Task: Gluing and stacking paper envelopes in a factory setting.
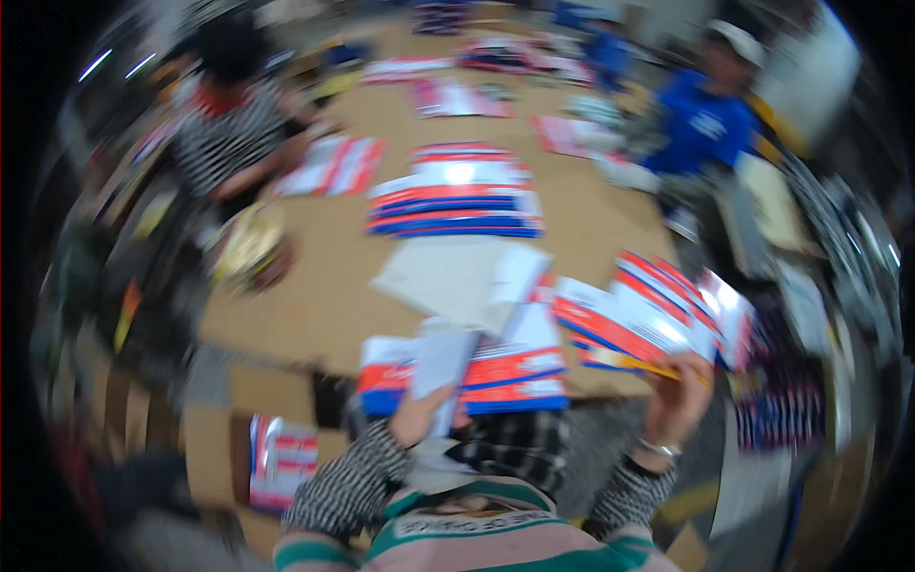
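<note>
Close to my body, my left hand (pixel 416 417) is closed on a narrow white sheet of paper (pixel 446 360). The sheet lies over a pile of red, white and blue printed packets (pixel 515 377) at the table's near edge. Further right, my right hand (pixel 679 393) has its fingers around a thin yellow stick (pixel 634 363), its exact kind blurred. That hand rests at the near edge of a fanned group of similar packets (pixel 634 310). Beyond the pile lie loose whitish sheets (pixel 443 276), partly overlapping it.
A stack of printed packets (pixel 457 195) stands mid-table (pixel 315 296). Co-workers sit at the left (pixel 229 133) and right (pixel 705 119), with more packets before them. A cardboard box (pixel 214 448) stands below the table at left; bundled packets (pixel 777 410) lie at right.
</note>
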Demonstrator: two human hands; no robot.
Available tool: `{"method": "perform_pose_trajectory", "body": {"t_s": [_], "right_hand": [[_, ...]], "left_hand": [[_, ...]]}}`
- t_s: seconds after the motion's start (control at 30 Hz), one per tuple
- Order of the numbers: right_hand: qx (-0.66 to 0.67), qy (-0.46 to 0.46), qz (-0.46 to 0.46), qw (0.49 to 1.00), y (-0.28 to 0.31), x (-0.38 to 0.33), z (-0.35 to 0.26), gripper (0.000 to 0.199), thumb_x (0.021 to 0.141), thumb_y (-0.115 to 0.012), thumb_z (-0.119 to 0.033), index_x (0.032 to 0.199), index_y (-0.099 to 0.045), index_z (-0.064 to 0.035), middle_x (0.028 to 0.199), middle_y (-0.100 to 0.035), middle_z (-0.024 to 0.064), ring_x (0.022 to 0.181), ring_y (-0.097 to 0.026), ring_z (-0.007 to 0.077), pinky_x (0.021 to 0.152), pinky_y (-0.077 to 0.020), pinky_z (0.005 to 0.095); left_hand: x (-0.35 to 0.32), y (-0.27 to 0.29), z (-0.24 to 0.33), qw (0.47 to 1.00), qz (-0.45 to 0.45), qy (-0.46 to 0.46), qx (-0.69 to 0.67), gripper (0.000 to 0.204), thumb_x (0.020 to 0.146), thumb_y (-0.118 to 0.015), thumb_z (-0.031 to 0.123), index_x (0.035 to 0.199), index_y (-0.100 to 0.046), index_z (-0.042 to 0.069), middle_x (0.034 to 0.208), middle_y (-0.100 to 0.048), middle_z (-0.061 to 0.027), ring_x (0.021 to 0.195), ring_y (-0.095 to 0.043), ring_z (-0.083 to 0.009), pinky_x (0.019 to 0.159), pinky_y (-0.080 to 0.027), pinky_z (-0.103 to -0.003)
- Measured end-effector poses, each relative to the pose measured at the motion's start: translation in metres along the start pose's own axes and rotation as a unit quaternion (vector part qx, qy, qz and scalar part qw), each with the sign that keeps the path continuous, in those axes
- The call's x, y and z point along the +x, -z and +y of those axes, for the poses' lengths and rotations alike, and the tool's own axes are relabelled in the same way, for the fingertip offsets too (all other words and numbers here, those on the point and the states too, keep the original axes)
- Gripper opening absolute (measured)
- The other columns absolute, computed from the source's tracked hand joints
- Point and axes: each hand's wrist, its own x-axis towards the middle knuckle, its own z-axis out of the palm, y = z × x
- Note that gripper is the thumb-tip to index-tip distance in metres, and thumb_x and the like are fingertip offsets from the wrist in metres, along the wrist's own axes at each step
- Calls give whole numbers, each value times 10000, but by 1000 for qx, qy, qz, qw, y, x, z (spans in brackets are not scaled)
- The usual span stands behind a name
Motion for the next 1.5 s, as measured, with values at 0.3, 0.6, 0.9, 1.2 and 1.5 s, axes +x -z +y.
{"method": "perform_pose_trajectory", "body": {"t_s": [0.3,0.6,0.9,1.2,1.5], "right_hand": [[56,11,-126,990,-6,8,22,199,897,-460,-187,901,-538,-3,834,-592,127,731,-582,180,611,-503,284],[64,-40,-57,995,-7,7,30,253,917,-454,-230,891,-555,1,863,-586,128,765,-550,179,652,-453,293],[170,-230,61,956,-17,-1,73,458,959,-377,-384,1054,-550,30,968,-608,163,710,-612,194,662,-503,298],[241,-429,-4,871,-57,-32,134,657,911,-297,-571,1194,-471,-4,1151,-498,150,1086,-483,284,939,-381,459],[198,-446,15,873,-98,-25,182,670,916,-280,-568,1280,-320,-8,1344,-319,131,1271,-304,347,1039,-201,553]], "left_hand": [[-46,24,28,999,15,27,13,310,920,-496,258,1005,-490,-40,747,-595,-163,635,-626,-255,577,-535,-350],[-67,53,54,994,-11,84,71,341,904,-527,264,1015,-476,-54,756,-593,-175,680,-638,-276,623,-547,-352],[-94,55,68,982,0,137,132,329,891,-549,237,1032,-474,-50,785,-606,-186,688,-641,-275,636,-547,-357],[-113,64,61,968,-4,184,169,375,886,-565,246,1068,-443,-59,813,-612,-200,710,-648,-263,642,-551,-347],[-113,62,89,963,18,188,195,309,875,-567,167,1062,-480,-65,823,-610,-189,706,-652,-264,655,-559,-354]]}}
